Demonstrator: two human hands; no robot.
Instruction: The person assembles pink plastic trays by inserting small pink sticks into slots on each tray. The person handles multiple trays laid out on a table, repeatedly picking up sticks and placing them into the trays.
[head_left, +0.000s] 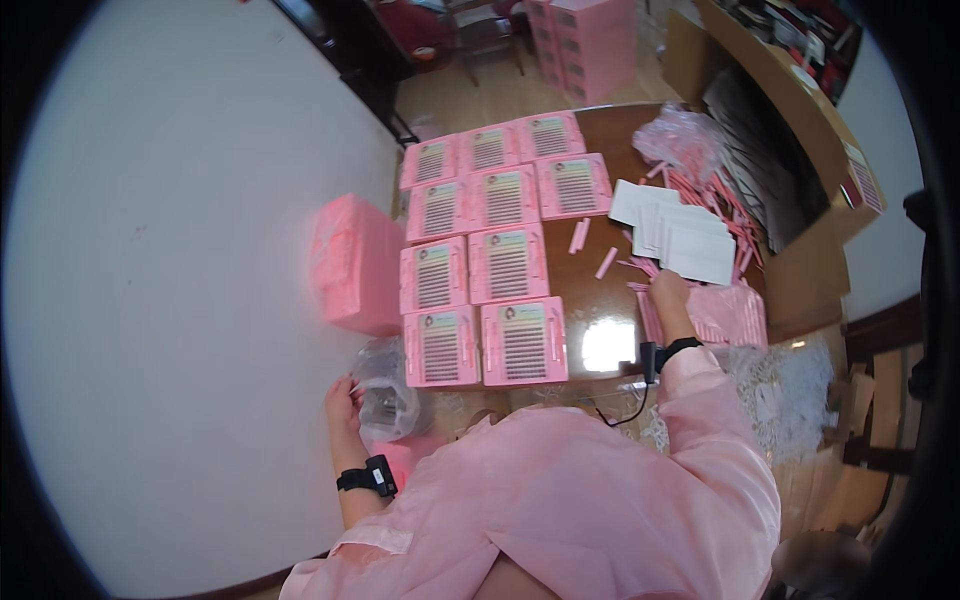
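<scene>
My right hand (670, 290) reaches over the right part of the brown table, at the edge of a pile of thin pink sticks (642, 266) beside fanned white cards (690, 240). Its fingers look curled together; what they hold is too small to tell. Low at the left, my left hand (344, 398) is closed next to a clear plastic bag (388, 405) below the table edge. A small pale bit shows at its fingertips, too small to name. Pink lash trays (522, 340) with dark rows lie in lines on the table's left half.
Small pink strips (606, 263) lie mid-table. A pink plastic-wrapped stack (725, 312) sits at the right edge, a crumpled clear bag (680, 140) behind. An open cardboard box (810, 130) stands at right. A pink block (355, 265) stands between wall and table.
</scene>
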